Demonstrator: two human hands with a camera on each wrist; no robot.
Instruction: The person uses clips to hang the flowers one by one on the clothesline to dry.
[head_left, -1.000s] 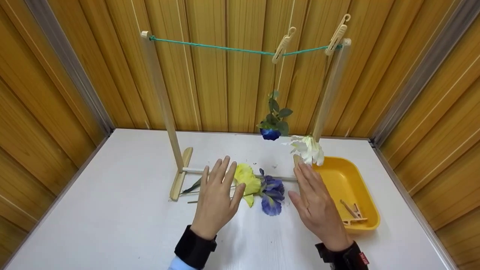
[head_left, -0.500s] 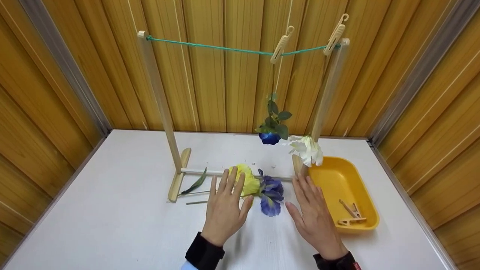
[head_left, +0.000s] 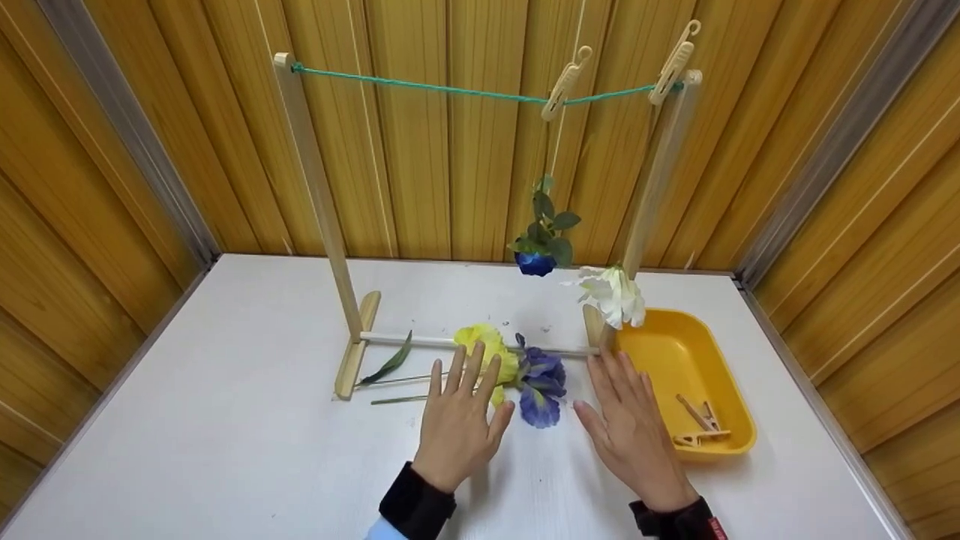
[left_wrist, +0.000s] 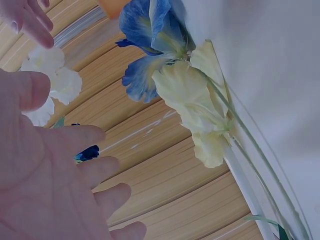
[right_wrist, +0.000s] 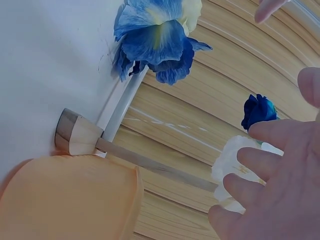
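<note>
Both hands were open and held nothing, their fingers straight and spread a little, thumbs pointing inward toward each other. The left hand (head_left: 459,429) hovered in front of the yellow flower (head_left: 486,346), which lay just beyond its fingertips and showed partly behind them. To the right of that flower, between the two hands and slightly ahead of them, lay a purple-blue iris (head_left: 541,384), its petals touching the yellow ones. Their thin stems (head_left: 397,400) ran out to the left of the left hand, with a green leaf (head_left: 390,361) near the far end.

The right hand (head_left: 630,431) hung beside the yellow tray (head_left: 679,367), partly in front of its near-left side; pale clothespins (head_left: 705,427) lay in the tray, right of that hand. Ahead of both hands, a wooden frame (head_left: 319,202) stood on the white counter (head_left: 187,420), its low crossbar (head_left: 409,340) just past the lying flowers. High above the hands, a green cord (head_left: 420,86) carried two clipped pegs (head_left: 565,84). From one, ahead of the gap between the hands, a blue rose (head_left: 535,262) hung head down; a white flower (head_left: 615,296) hung the same way beyond the right hand's fingertips.
</note>
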